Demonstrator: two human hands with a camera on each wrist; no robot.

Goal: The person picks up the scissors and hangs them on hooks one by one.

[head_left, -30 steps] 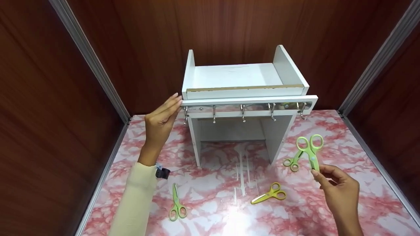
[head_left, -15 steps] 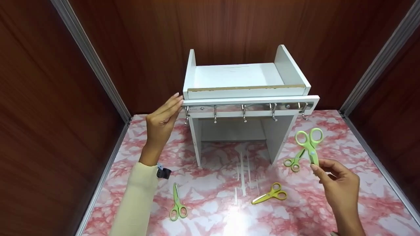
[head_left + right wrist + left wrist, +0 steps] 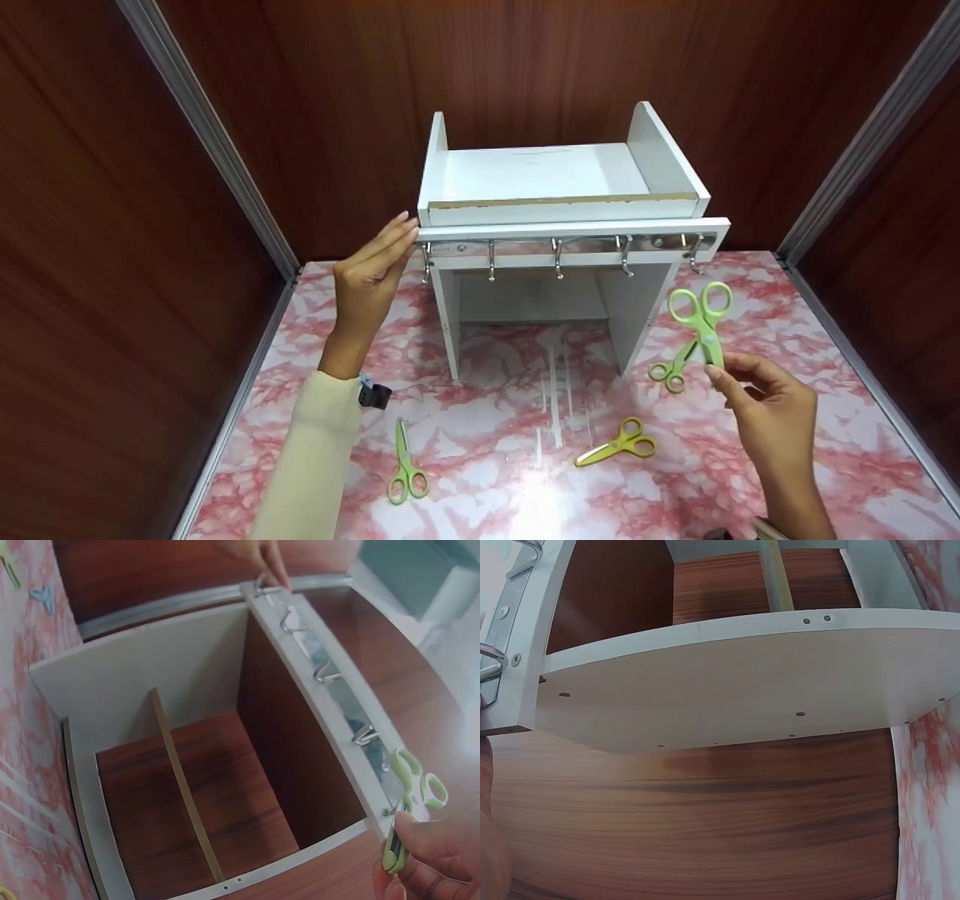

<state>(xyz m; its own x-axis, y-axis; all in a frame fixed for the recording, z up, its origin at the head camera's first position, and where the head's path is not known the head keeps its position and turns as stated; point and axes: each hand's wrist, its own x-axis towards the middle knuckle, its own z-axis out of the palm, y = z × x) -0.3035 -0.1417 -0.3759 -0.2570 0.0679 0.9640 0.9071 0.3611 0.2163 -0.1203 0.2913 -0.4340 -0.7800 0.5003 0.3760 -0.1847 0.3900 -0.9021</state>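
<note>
A white shelf unit (image 3: 675,154) stands on the table, with a hook rail (image 3: 517,262) carrying several metal hooks across its front. My left hand (image 3: 365,277) touches the rail's left end with its fingers extended. Between thumb and fingers, my right hand (image 3: 776,412) pinches green scissors (image 3: 708,341) by the blade end, handle loops upward. These scissors hang in front of and below the rail's right end in the head view. In the right wrist view, the scissors' loops (image 3: 406,765) overlap the rail's near end, close to its last hook (image 3: 365,736).
Smaller green scissors (image 3: 677,367) lie on the marbled table (image 3: 465,442) behind the held pair. Yellow scissors (image 3: 616,447) lie at front centre, and another green pair (image 3: 405,466) at front left. Brown panels (image 3: 540,60) enclose the back and sides.
My right hand has lifted the green scissors toward the rail, shifting slightly left in the last half second. The left hand keeps its place at the rail's end.
</note>
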